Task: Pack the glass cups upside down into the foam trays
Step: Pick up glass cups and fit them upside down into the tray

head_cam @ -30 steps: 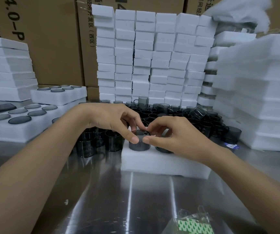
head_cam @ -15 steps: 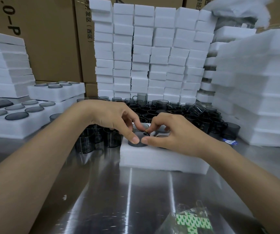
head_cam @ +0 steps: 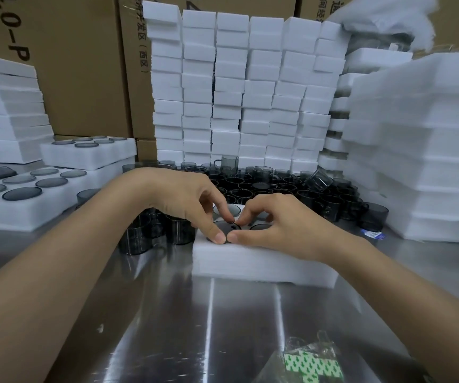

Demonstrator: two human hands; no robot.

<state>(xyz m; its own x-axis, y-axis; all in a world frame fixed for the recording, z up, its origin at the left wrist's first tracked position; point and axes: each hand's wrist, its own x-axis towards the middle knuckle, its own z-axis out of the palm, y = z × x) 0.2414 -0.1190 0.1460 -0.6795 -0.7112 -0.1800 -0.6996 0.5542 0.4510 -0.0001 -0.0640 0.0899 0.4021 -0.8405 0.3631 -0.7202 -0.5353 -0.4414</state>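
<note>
A: So, where is the glass cup (head_cam: 224, 229)?

B: Upside down in the near-left hole of the foam tray (head_cam: 261, 262), sunk until its round smoky base lies about level with the foam's soft white top. The tray is a thick rectangular slab on the polished steel bench (head_cam: 195, 322).

A: And the grip?

B: Both hands meet over that cup. The left hand (head_cam: 184, 197) has thumb and forefinger pinched at the base's rim; the right hand (head_cam: 281, 225) mirrors it, thumb tip almost touching the left thumb. Fingers are curled and pressing on the dark glass, so each grip is closed on the cup.

A: Anything else in that tray?

B: Another dark round base shows under the right fingers, and a paler circle lies behind the fingertips; whether that one is filled I cannot tell.

A: Around it?

B: Loose grey cups (head_cam: 264, 181), cylindrical and translucent, some with handles, crowd just behind and left of the tray. Packed trays (head_cam: 57, 189) with flat grey discs showing sit on the far left. Stacked foam blocks (head_cam: 239, 89), matte and square-edged, stand against brown cardboard boxes (head_cam: 79, 64). A crinkled clear bag (head_cam: 310, 363) with green-printed contents lies at the near edge.
</note>
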